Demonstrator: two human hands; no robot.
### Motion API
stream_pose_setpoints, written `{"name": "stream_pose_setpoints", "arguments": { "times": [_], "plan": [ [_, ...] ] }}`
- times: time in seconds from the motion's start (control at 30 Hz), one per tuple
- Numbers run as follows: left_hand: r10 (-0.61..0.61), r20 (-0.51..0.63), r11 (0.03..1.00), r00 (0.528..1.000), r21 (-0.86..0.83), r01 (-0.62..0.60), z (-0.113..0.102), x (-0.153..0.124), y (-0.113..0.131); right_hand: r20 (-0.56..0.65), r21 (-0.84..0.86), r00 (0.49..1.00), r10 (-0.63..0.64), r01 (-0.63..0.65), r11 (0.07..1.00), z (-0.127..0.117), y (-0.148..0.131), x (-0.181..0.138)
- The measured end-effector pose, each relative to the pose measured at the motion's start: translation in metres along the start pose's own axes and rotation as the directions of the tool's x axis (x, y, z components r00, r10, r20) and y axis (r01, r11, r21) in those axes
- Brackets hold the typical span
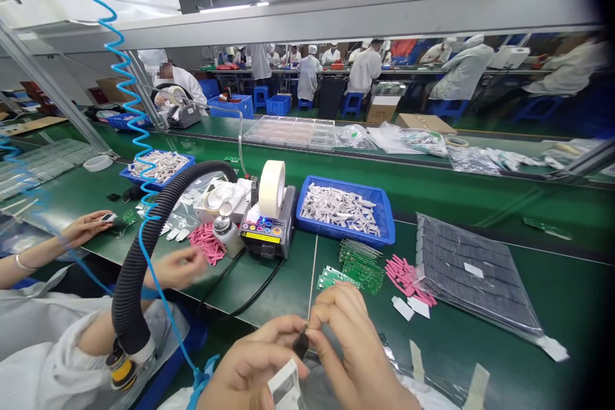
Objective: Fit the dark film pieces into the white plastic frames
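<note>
My left hand (254,365) is closed around a small white plastic frame (284,385) with a window in it, held tilted low in front of me. Between the fingertips of both hands sits a small black piece (301,344); its kind cannot be made out. My right hand (353,349) pinches at the lower end of a thin pale rod (313,275), which points up and away from me. Just beyond my right hand lie green circuit boards (362,269), pink strips (403,277) and white labels (410,307).
A blue tray (346,238) of white plastic parts stands ahead, beside a tape dispenser (266,230). On the right lies a bagged black tray stack (475,275). A co-worker's hands (180,268) work at the left, near a black flexible hose (139,269) and a coiled blue air line (113,45).
</note>
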State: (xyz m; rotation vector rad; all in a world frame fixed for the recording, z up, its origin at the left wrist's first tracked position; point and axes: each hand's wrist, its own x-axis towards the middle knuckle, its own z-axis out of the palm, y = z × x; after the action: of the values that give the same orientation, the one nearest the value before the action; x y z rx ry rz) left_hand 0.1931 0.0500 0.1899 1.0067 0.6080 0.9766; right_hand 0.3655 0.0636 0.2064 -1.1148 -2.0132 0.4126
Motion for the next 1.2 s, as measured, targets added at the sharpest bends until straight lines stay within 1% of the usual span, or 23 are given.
{"name": "stream_pose_setpoints", "arguments": {
  "times": [0.07,0.13,0.17,0.23,0.3,0.33,0.4,0.43,0.5,0.53,0.6,0.67,0.7,0.77,0.83,0.87,0.93,1.03,1.1,1.13,1.2],
  "plan": [
    [-0.087,-0.058,0.994,0.994,-0.065,0.083,-0.002,0.003,-0.004,0.023,0.011,1.000,0.001,-0.001,1.000,0.001,0.000,-0.001],
    [-0.164,-0.100,0.974,0.981,-0.175,0.145,-0.004,0.005,-0.008,0.049,0.028,0.999,0.009,-0.011,1.000,0.001,-0.002,-0.004],
    [-0.184,-0.109,0.960,0.977,-0.233,0.155,-0.005,0.007,-0.009,0.067,0.044,0.997,0.026,-0.029,0.999,0.001,-0.002,-0.007],
    [-0.179,-0.128,0.936,0.975,-0.327,0.128,-0.008,0.009,-0.011,0.116,0.091,0.989,0.090,-0.101,0.991,0.002,0.002,-0.014],
    [-0.168,-0.159,0.922,0.973,-0.374,0.098,-0.011,0.010,-0.011,0.189,0.111,0.968,0.163,-0.186,0.976,0.011,0.013,-0.023],
    [-0.164,-0.179,0.920,0.970,-0.383,0.085,-0.012,0.010,-0.011,0.226,0.072,0.955,0.193,-0.214,0.974,0.019,0.022,-0.028],
    [-0.161,-0.217,0.919,0.963,-0.388,0.066,-0.015,0.009,-0.011,0.264,-0.100,0.932,0.248,-0.229,0.968,0.040,0.044,-0.039],
    [-0.157,-0.228,0.920,0.961,-0.388,0.058,-0.016,0.008,-0.011,0.257,-0.205,0.929,0.268,-0.218,0.954,0.051,0.055,-0.045],
    [-0.154,-0.236,0.922,0.959,-0.383,0.054,-0.016,0.008,-0.011,0.222,-0.321,0.929,0.295,-0.216,0.922,0.068,0.072,-0.051],
    [-0.159,-0.233,0.923,0.959,-0.379,0.061,-0.016,0.007,-0.011,0.211,-0.341,0.930,0.301,-0.218,0.914,0.072,0.076,-0.052],
    [-0.177,-0.225,0.926,0.958,-0.368,0.085,-0.016,0.007,-0.011,0.215,-0.306,0.929,0.302,-0.230,0.924,0.066,0.076,-0.047],
    [-0.195,-0.209,0.931,0.958,-0.347,0.114,-0.015,0.007,-0.011,0.204,-0.198,0.946,0.251,-0.211,0.957,0.046,0.066,-0.036],
    [-0.200,-0.198,0.935,0.960,-0.331,0.127,-0.014,0.008,-0.011,0.186,-0.139,0.963,0.197,-0.172,0.975,0.035,0.059,-0.029],
    [-0.217,-0.160,0.943,0.963,-0.291,0.164,-0.012,0.008,-0.011,0.146,-0.092,0.989,0.029,-0.015,0.996,0.014,0.043,-0.015],
    [-0.237,-0.117,0.944,0.965,-0.262,0.200,-0.008,0.009,-0.012,0.126,-0.152,0.980,-0.152,0.170,0.974,0.003,0.030,-0.005],
    [-0.240,-0.100,0.944,0.966,-0.256,0.208,-0.006,0.010,-0.012,0.120,-0.189,0.969,-0.217,0.236,0.953,0.000,0.025,-0.001],
    [-0.231,-0.081,0.945,0.969,-0.256,0.204,-0.003,0.011,-0.011,0.077,-0.235,0.953,-0.292,0.302,0.924,0.001,0.020,0.003],
    [-0.213,-0.077,0.947,0.974,-0.260,0.187,0.001,0.014,-0.008,0.008,-0.246,0.952,-0.307,0.300,0.922,0.004,0.020,0.005],
    [-0.212,-0.056,0.940,0.976,-0.284,0.188,0.000,0.015,-0.004,-0.004,-0.190,0.956,-0.294,0.288,0.939,0.004,0.021,0.004],
    [-0.218,-0.025,0.927,0.976,-0.317,0.199,-0.001,0.015,-0.002,-0.005,-0.120,0.962,-0.272,0.269,0.956,0.004,0.021,0.004],
    [-0.243,0.079,0.879,0.967,-0.404,0.254,-0.005,0.016,0.000,-0.027,0.118,0.982,-0.190,0.191,0.974,0.005,0.020,0.002]
  ]
}}
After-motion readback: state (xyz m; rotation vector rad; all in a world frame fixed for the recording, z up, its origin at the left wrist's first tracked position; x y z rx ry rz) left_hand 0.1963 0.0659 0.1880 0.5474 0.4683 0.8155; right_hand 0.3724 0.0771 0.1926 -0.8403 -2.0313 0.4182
